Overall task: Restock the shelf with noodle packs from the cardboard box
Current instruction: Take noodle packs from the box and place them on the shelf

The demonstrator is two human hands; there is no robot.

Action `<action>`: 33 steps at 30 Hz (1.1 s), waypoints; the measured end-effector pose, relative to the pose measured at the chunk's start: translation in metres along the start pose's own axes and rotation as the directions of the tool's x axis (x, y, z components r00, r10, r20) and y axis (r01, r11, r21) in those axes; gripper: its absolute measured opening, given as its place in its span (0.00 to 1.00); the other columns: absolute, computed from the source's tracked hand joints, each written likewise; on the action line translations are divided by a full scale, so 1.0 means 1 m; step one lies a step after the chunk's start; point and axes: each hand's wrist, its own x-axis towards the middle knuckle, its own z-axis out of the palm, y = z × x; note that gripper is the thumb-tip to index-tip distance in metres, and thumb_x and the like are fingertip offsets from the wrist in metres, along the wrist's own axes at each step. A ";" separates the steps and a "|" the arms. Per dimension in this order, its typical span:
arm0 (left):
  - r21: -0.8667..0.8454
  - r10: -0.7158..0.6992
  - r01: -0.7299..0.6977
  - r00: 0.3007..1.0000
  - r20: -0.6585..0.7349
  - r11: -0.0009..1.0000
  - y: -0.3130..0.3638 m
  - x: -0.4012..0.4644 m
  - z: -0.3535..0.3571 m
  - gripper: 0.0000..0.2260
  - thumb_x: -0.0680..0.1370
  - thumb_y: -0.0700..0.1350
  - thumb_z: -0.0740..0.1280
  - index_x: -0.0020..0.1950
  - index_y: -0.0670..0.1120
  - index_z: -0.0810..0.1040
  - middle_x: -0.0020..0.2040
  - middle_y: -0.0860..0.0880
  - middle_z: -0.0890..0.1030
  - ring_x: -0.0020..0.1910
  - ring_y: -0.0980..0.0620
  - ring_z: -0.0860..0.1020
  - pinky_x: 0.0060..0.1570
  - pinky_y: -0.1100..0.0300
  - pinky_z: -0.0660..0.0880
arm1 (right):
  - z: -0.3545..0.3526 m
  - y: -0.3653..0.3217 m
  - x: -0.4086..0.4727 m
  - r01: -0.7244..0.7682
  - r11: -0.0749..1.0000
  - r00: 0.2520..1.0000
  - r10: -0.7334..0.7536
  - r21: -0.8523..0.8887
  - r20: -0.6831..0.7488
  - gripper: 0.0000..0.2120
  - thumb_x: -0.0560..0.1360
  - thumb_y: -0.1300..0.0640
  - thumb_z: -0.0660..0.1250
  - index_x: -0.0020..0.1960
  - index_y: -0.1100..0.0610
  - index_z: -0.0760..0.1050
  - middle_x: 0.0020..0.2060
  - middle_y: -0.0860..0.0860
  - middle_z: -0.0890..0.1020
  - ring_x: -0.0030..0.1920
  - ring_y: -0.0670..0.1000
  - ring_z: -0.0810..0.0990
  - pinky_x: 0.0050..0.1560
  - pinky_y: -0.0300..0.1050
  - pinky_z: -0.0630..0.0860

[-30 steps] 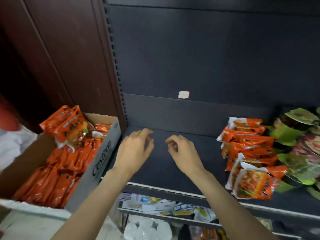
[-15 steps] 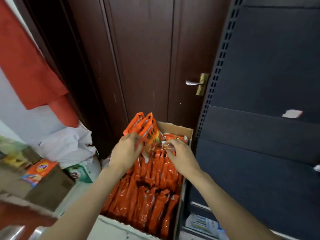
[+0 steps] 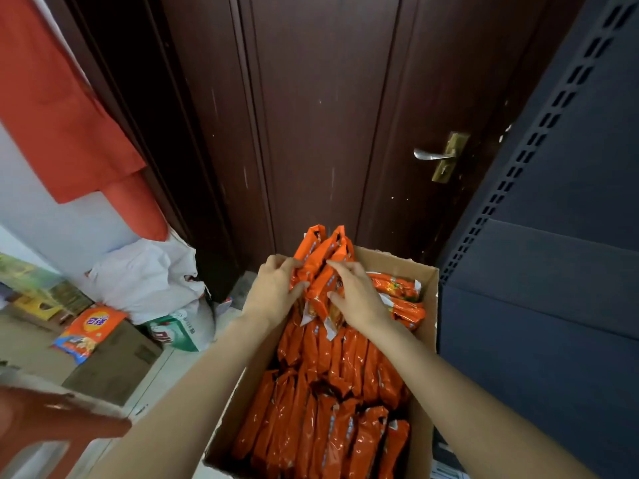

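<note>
An open cardboard box (image 3: 427, 326) stands in front of me, packed with several orange noodle packs (image 3: 332, 420) set on edge in rows. At its far end a small bunch of orange noodle packs (image 3: 320, 254) sticks up above the rim. My left hand (image 3: 273, 292) grips this bunch from the left. My right hand (image 3: 359, 299) closes on it from the right, fingers over the wrappers. The dark shelf unit (image 3: 553, 305) rises at the right; its stocked part is out of view.
A dark brown door (image 3: 328, 133) with a metal handle (image 3: 432, 155) stands behind the box. To the left are a white sack (image 3: 145, 274), an orange bag (image 3: 93, 323) on a carton, a green-white pack (image 3: 179, 330) and red cloth (image 3: 58, 115).
My view swung left from the shelf to the box. Both hands left the bare shelf board, reached into the box and closed on the raised bunch of packs.
</note>
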 end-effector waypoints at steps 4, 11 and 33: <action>-0.063 -0.009 0.006 0.999 -0.044 0.998 -0.001 0.011 0.002 0.13 0.75 0.45 0.69 0.60 0.45 0.76 0.59 0.46 0.72 0.56 0.46 0.75 0.54 0.59 0.71 | 0.004 0.004 0.015 -0.007 0.999 1.000 0.008 -0.052 0.028 0.23 0.75 0.58 0.67 0.68 0.49 0.68 0.65 0.52 0.66 0.68 0.55 0.67 0.67 0.51 0.69; -0.006 0.117 -0.120 0.979 -0.166 0.993 -0.005 0.018 0.010 0.04 0.75 0.41 0.69 0.47 0.42 0.81 0.58 0.45 0.75 0.57 0.44 0.73 0.56 0.56 0.70 | 0.000 0.016 0.018 0.023 0.993 0.983 -0.044 -0.119 -0.178 0.04 0.75 0.58 0.67 0.50 0.55 0.76 0.54 0.47 0.68 0.57 0.48 0.73 0.41 0.26 0.65; -0.272 0.542 -0.601 0.798 -0.264 0.752 0.181 0.011 -0.014 0.05 0.80 0.41 0.60 0.49 0.48 0.75 0.43 0.51 0.80 0.42 0.53 0.78 0.44 0.51 0.75 | -0.155 0.076 -0.094 -0.042 0.997 0.742 0.075 0.065 -0.666 0.03 0.75 0.55 0.67 0.43 0.53 0.77 0.40 0.47 0.80 0.40 0.45 0.78 0.39 0.50 0.77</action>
